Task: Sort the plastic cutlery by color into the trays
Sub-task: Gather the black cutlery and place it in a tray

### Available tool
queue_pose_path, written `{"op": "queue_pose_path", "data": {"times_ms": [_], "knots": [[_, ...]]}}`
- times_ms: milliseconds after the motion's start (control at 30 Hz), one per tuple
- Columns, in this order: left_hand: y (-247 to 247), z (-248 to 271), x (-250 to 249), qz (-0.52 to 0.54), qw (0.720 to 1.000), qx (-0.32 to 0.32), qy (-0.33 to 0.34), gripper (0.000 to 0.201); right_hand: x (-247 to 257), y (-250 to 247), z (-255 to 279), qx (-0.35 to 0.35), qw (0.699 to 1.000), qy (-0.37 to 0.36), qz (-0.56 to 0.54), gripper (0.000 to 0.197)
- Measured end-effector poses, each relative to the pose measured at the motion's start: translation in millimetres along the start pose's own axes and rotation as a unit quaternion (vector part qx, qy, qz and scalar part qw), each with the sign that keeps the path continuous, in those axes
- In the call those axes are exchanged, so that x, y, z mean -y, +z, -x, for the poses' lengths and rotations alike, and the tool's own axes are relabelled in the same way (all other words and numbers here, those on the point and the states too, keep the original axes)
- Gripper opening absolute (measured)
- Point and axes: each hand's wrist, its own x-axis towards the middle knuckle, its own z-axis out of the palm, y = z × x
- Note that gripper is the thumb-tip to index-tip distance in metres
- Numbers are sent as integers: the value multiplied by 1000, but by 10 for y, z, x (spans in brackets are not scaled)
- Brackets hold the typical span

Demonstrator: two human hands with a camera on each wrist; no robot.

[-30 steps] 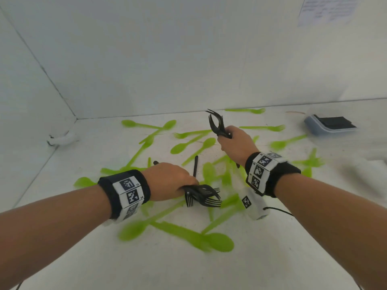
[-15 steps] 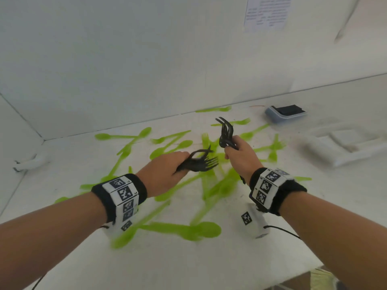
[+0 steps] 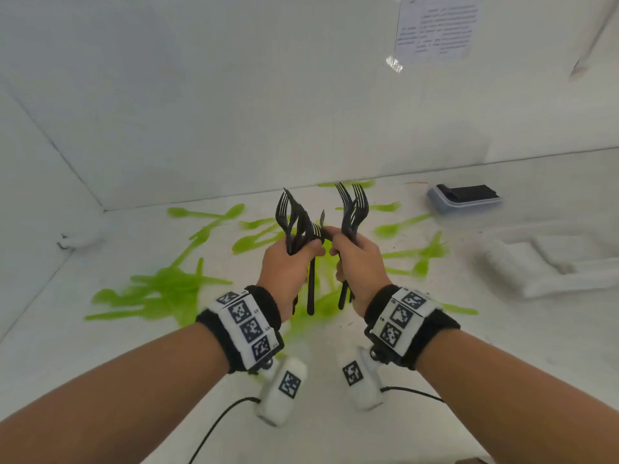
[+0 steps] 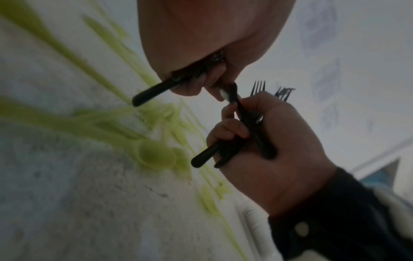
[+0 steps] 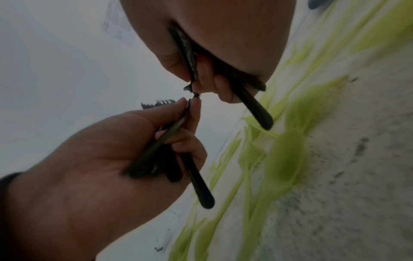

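Above the table, my left hand (image 3: 310, 250) grips a bunch of black forks (image 3: 294, 222), tines up. Close beside it my right hand (image 3: 336, 254) grips a second bunch of black forks (image 3: 354, 212), also upright. The fingertips of the two hands nearly meet. In the left wrist view my left hand (image 4: 212, 84) is at the top, with my right hand (image 4: 234, 127) curled round black fork handles (image 4: 208, 157). The right wrist view shows the left hand (image 5: 178, 134) the same way. Many green spoons and forks (image 3: 167, 289) lie scattered on the white table (image 3: 134, 363).
A blue-grey tray (image 3: 435, 199) holding black cutlery sits at the back right. A white tray (image 3: 569, 279) lies blurred at the right. A small white object (image 3: 78, 238) rests by the left wall. White walls close the back and left.
Both hands have lifted off the table and come together. The left hand's forks, earlier pointing sideways low over the table, now stand upright beside the right hand's bunch.
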Motion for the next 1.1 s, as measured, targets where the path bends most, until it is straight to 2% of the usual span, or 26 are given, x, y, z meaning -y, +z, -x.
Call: {"op": "queue_pose_path", "data": {"times_ms": [167,267,533,667,800,1033,1100], "knots": [[209,196,35,92,993,-29,-73,15,0,-309,9,6,999,35,-14,20],[344,304,78,141,984,-42,-97,19,-11,-380,53,52,997,53,-24,24],[478,456,63,97,988,-110,-54,12,-24,-427,150,77,996,45,-23,27],[463,403,44,72,995,-67,-34,15,12,-414,122,66,995,47,-55,25],[377,288,36,89,994,-38,-55,18,-5,-353,101,75,995,39,-55,24],[313,126,-34,123,990,1,-73,22,-71,-308,32,60,997,-40,26,24],[311,81,-23,137,987,-3,-86,24,-79,-301,13,69,996,-38,38,26]]}}
